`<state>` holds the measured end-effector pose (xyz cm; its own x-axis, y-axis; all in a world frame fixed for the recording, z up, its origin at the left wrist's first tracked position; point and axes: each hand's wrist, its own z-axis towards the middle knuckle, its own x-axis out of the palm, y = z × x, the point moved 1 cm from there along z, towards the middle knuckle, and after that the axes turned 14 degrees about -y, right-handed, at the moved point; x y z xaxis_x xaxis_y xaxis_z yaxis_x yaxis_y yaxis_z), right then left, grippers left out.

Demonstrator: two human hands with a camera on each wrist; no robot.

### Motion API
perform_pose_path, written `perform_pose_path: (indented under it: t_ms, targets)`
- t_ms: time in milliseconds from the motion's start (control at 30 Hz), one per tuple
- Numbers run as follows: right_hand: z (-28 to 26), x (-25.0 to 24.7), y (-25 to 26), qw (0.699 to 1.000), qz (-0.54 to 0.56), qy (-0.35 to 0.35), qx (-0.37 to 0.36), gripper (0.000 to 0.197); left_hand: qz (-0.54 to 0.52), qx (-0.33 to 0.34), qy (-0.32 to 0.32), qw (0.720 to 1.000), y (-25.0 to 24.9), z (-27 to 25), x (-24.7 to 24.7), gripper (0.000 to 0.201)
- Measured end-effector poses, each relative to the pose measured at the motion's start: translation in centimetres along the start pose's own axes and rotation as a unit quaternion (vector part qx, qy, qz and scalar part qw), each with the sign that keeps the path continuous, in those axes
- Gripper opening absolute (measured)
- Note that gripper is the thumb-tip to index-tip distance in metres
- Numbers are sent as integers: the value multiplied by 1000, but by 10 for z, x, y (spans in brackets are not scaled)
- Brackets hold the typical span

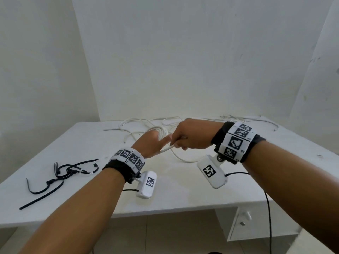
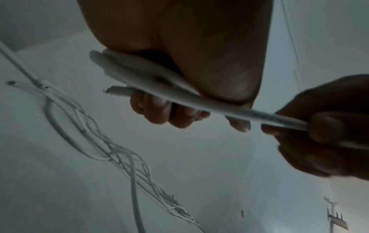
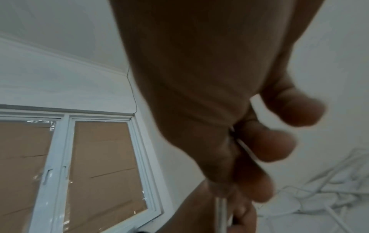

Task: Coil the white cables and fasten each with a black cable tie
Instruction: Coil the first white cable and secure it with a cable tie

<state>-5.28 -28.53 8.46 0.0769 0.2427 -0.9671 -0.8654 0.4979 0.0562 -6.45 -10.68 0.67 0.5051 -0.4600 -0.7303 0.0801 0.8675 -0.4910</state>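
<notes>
**While the coil is held, the free run is drawn out to the right**

While the coil (image 1: 161,132) of white cable is kept gathered in the left hand (image 1: 149,143), the stretch still to be wound is seen running from that hand to the right hand (image 1: 190,133); its long axis lies almost level between the two — slightly lower at the left, as the head view shows it. The hands are close together above the table (image 1: 183,195), and the right hand is the nearer to the slack, which trails from it down to the table surface and back towards the loose cables (image 1: 165,121) at the far edge.

The left hand is closed around several turns; in the left wrist view the fingers (image 2: 159,110) are curled under the bundle (image 2: 139,75) and a cut end (image 2: 117,91) is seen sticking out beside them. The right hand is closed too; the single strand (image 2: 269,117) is pinched between thumb and curled fingers, and in the right wrist view, which is blurred, only a thin sliver of cable (image 3: 221,212) is made out below the fingertips.

The next loop, it is judged, depends on this strand being carried back over the left hand; the black cable ties (image 1: 60,176) lie untouched on the table, well to the left — nearer the left hand.
</notes>
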Motion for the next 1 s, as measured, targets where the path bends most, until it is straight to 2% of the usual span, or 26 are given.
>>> perform_pose_path:
  t_ms: [67, 133, 167, 267, 400, 500, 567, 633, 733, 800, 867, 933, 1000]
  targets:
    - [1, -3, -8, 997, 74, -34, 4, 14, -20, -4, 65, 998, 0, -2, 1, 70]
    - [2, -6, -18, 984, 154, -86, 17, 6, -103, -28, 129, 986, -2, -4, -1, 85]
    - [2, -7, -24, 977, 180, -112, 23, 4, -140, -32, 150, 978, -4, -6, -4, 86]
    - [1, -6, -37, 951, 249, -183, 35, 6, -224, -33, 181, 957, -15, -13, -10, 69]
    - [3, 5, -42, 900, 346, -262, 50, 9, -361, -16, 207, 909, -21, -16, -12, 44]
    - [6, 21, -41, 863, 397, -310, 43, 12, -469, -40, 237, 850, -25, -19, -13, 27]
    - [7, 34, -37, 822, 450, -348, 36, 16, -523, -52, 262, 810, -27, -22, -14, 25]
    - [6, 46, -31, 786, 482, -387, 35, 23, -549, -53, 285, 784, -25, -24, -14, 28]
    - [4, 59, -24, 785, 451, -423, 37, 19, -591, -65, 321, 737, -22, -27, -13, 38]
    - [0, 66, -18, 792, 425, -436, 41, 13, -626, -82, 350, 692, -21, -29, -14, 36]
    - [-4, 71, -11, 799, 398, -449, 32, 19, -648, -89, 372, 659, -19, -30, -17, 31]
    - [-5, 75, -5, 812, 376, -445, 11, 26, -660, -78, 385, 640, -18, -30, -20, 27]
    - [-4, 75, -3, 817, 384, -431, 2, 30, -663, -60, 393, 634, -16, -29, -21, 24]
